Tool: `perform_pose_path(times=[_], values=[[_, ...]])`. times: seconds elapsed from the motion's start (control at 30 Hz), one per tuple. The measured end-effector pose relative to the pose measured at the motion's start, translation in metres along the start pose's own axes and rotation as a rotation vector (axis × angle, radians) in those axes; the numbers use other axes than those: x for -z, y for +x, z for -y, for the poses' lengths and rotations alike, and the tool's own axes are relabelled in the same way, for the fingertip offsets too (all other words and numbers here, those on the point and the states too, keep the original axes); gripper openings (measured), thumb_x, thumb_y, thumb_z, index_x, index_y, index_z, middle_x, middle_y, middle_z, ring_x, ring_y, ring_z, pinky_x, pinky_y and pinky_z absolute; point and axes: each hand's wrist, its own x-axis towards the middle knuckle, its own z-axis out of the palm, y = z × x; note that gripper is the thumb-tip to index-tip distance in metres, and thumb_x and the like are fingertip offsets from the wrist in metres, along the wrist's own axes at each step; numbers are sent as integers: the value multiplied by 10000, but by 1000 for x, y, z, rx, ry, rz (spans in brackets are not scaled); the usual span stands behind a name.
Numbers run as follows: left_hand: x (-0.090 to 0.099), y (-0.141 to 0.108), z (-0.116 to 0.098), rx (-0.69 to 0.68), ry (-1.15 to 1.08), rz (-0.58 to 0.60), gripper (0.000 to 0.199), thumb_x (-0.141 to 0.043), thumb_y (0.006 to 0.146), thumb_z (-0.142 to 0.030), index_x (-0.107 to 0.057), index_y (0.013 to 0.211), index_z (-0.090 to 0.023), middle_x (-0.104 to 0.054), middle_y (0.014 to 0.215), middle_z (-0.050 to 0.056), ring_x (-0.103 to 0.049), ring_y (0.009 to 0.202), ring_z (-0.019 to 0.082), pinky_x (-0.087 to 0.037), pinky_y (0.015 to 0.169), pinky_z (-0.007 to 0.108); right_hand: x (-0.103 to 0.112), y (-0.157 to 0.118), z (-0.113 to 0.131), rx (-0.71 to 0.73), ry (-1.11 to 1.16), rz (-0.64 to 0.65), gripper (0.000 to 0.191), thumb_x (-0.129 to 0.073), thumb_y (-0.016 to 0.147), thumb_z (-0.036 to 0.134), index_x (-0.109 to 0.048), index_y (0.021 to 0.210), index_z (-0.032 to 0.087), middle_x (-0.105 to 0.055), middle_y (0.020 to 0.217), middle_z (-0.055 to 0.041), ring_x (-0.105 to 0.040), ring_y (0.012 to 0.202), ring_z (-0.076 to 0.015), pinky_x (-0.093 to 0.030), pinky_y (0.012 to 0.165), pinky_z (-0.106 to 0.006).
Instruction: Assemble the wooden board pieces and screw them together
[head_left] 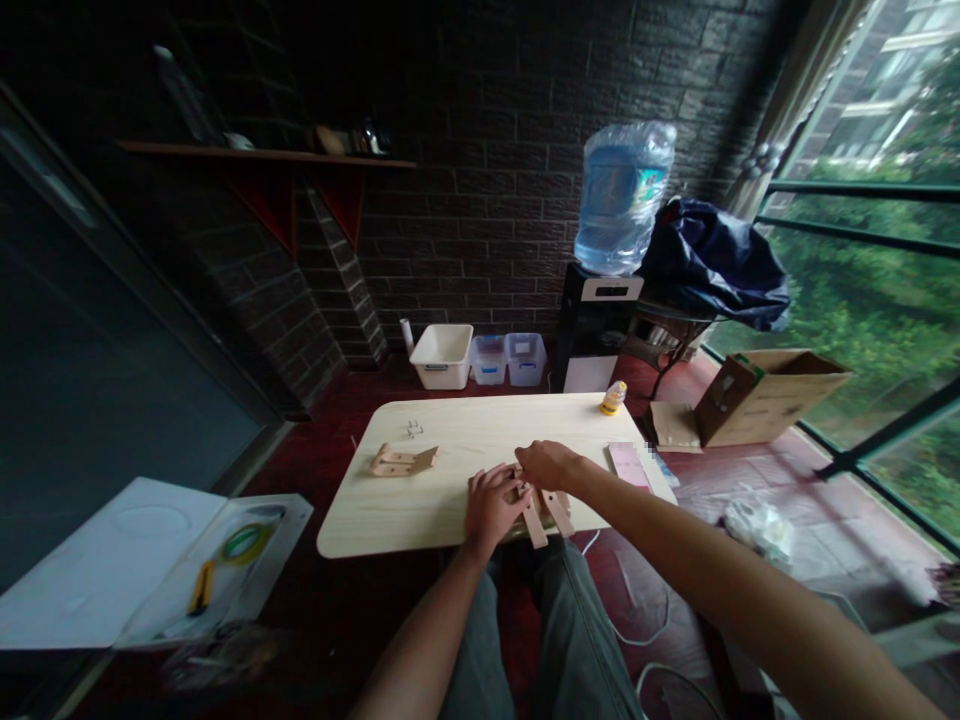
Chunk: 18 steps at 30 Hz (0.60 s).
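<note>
A small wooden assembly [534, 522] lies at the table's front edge, with slats sticking out toward my lap. My left hand [491, 508] grips its left side, fingers bent over the wood. Closed in a fist, my right hand [549, 464] sits at the assembly's far end, close to the left fingertips. What the right fingers pinch is too small and hidden to make out. Further left on the table rests a second wooden piece [401, 461] with upright parts. Behind it are several small metal pieces [414, 429], perhaps screws.
The pale table [352, 520] carries a yellow-capped bottle [613, 398] at the back right and a pink box [628, 465] at the right. An open white case [255, 560] with a yellow-handled tool stands left. Beyond are plastic bins [442, 372], a water dispenser [600, 310] and a cardboard box [750, 400].
</note>
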Motion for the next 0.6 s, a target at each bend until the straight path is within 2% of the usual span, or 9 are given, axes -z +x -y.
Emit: perform_pose_path(times=[0.1,0.2,0.33,0.5,0.6], values=[[0,0,1,-4,0,-2,155,-700,870,-364,-759,1014,-352,-726,1271,4,-576,1305,255,-354,1150,505,4,-2,-1,-36,43,5,332,-551,983,343,-631,1200,104,-749,1093,-184,-747,991,-294,-605,777,-370],[-2,0,2,-10,-1,-6,140,-699,868,-356,-755,997,-356,-728,1264,-10,-580,1299,246,-356,1150,499,5,-2,0,-40,92,-1,350,-552,975,314,-600,1266,126,-758,1098,-161,-750,984,-298,-602,772,-382],[-2,-1,2,-6,1,3,101,-702,867,-352,-753,953,-337,-740,1234,-4,-577,1300,250,-346,1157,502,0,1,5,-27,115,22,291,-545,973,237,-627,1226,122,-753,1133,-167,-740,1023,-297,-591,805,-378],[-1,-1,2,1,-7,4,163,-695,878,-350,-751,1031,-350,-728,1266,5,-570,1308,254,-328,1172,515,-2,1,3,-103,180,-1,310,-555,987,322,-646,1201,117,-756,1102,-190,-739,1025,-295,-575,814,-351],[-1,-1,2,8,-6,-5,143,-688,885,-367,-759,1008,-349,-732,1254,7,-578,1301,256,-333,1168,517,-1,-2,-2,-141,227,-1,334,-555,987,358,-658,1183,108,-763,1071,-188,-743,1011,-299,-572,803,-341]])
